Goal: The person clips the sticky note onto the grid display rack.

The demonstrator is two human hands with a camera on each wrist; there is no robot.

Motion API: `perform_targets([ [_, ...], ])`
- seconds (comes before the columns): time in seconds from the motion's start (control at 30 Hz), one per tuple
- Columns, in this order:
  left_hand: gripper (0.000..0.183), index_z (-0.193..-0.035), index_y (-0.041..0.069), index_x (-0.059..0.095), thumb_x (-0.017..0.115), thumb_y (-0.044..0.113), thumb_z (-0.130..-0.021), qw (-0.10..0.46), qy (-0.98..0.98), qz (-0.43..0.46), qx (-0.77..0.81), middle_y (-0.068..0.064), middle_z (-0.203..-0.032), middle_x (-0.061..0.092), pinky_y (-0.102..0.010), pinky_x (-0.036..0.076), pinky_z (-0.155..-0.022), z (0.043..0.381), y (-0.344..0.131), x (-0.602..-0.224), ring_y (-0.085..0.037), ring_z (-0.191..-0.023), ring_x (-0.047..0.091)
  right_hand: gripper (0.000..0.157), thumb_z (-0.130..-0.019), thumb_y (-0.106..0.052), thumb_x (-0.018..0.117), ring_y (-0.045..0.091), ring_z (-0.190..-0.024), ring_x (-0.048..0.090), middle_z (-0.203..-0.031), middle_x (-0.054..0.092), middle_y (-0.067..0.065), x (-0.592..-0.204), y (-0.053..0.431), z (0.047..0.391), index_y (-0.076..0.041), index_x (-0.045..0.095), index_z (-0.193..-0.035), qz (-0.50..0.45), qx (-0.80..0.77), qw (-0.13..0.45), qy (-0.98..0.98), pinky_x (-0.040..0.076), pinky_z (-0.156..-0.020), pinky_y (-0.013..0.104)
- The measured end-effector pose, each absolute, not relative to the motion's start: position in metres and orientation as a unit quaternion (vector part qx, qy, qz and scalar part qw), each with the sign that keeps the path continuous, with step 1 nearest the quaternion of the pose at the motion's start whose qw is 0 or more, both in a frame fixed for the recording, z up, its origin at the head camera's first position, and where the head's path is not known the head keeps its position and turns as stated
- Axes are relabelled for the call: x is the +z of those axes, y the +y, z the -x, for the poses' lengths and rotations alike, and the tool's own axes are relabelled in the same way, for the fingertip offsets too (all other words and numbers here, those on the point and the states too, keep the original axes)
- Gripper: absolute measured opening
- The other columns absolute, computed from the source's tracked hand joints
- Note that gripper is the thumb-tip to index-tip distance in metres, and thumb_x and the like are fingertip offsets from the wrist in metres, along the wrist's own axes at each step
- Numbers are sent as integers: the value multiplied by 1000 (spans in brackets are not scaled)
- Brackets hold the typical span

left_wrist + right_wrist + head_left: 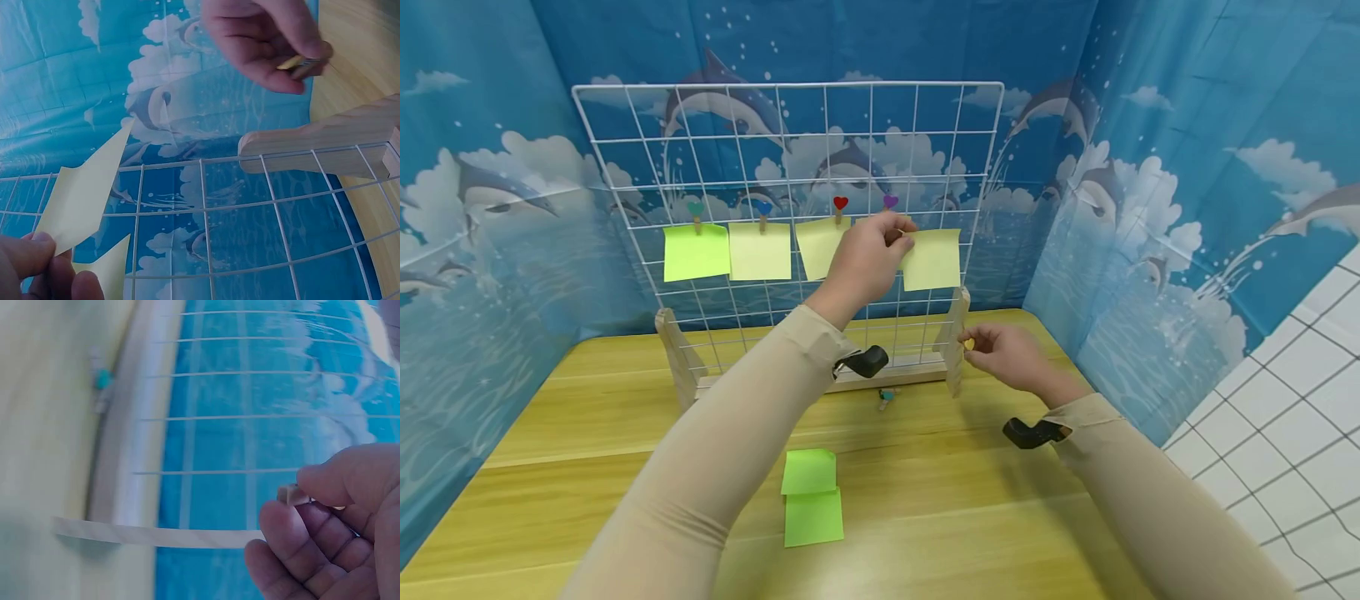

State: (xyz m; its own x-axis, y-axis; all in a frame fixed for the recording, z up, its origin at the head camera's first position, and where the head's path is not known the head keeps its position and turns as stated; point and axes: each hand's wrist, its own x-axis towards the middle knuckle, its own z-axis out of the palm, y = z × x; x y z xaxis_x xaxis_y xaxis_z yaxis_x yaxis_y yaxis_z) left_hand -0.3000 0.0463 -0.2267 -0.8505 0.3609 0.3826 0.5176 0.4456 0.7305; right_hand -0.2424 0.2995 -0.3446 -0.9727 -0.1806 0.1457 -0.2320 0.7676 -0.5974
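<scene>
My left hand [867, 257] pinches the upper left corner of a pale yellow sticky note [932, 260] and holds it up against a white wire grid [787, 84]. In the left wrist view, the same note [84, 194] slants between thumb and fingers. Lower, beside the grid's right wooden foot [956, 342], my right hand [1011, 358] holds a small wooden clothespin with a yellow heart [969, 344] between thumb and fingers. The right wrist view shows the clothespin's wooden end [294, 494]. A purple heart clothespin [891, 202] sits just above my left hand, which partly hides the note below it.
Green [696, 254] and pale yellow notes [760, 252] hang on the grid under heart clothespins, including a red one [840, 203]. Two green notes [814, 518] lie on the wooden table [925, 500]. Small clothespins [886, 395] lie by the grid's base. Dolphin-print curtains [1150, 167] surround the table.
</scene>
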Motion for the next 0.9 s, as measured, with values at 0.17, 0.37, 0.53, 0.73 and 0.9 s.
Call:
perform_targets([
  [0.17, 28, -135, 19, 68, 58, 26, -110, 89, -846, 250, -462, -1, -120, 70, -31, 46, -66, 303, 52, -224, -21, -81, 60, 33, -105, -20, 67, 31, -105, 72, -115, 76, 15, -317, 306, 236, -3, 69, -133, -87, 339, 46, -936, 60, -88, 46],
  [0.37, 33, -142, 20, 65, 59, 27, -110, 94, -849, 247, -456, -1, -121, 70, -30, 51, -71, 307, 57, -222, -17, -91, 64, 26, -106, -24, 66, 25, -100, 72, -110, 77, 12, -301, 308, 233, -8, 73, -126, -94, 335, 92, -933, 59, -86, 44],
  [0.53, 42, -150, 21, 59, 60, 27, -109, 100, -849, 250, -455, -2, -122, 71, -30, 54, -74, 311, 61, -221, -16, -96, 66, 24, -106, -24, 66, 20, -94, 70, -109, 78, 12, -289, 306, 231, -10, 74, -123, -95, 335, 140, -927, 56, -79, 38],
  [0.73, 47, -154, 21, 55, 61, 28, -109, 96, -858, 242, -443, -3, -127, 72, -28, 56, -73, 316, 66, -217, -15, -103, 68, 27, -108, -28, 62, 28, -101, 74, -113, 78, 15, -269, 302, 230, -8, 73, -124, -86, 338, 160, -923, 56, -75, 36],
  [0.9, 46, -154, 21, 56, 60, 29, -109, 87, -866, 234, -434, -2, -128, 73, -27, 52, -65, 317, 71, -214, -14, -99, 69, 28, -111, -24, 56, 31, -109, 75, -116, 78, 15, -251, 295, 233, -8, 74, -125, -85, 351, 193, -913, 53, -67, 23],
])
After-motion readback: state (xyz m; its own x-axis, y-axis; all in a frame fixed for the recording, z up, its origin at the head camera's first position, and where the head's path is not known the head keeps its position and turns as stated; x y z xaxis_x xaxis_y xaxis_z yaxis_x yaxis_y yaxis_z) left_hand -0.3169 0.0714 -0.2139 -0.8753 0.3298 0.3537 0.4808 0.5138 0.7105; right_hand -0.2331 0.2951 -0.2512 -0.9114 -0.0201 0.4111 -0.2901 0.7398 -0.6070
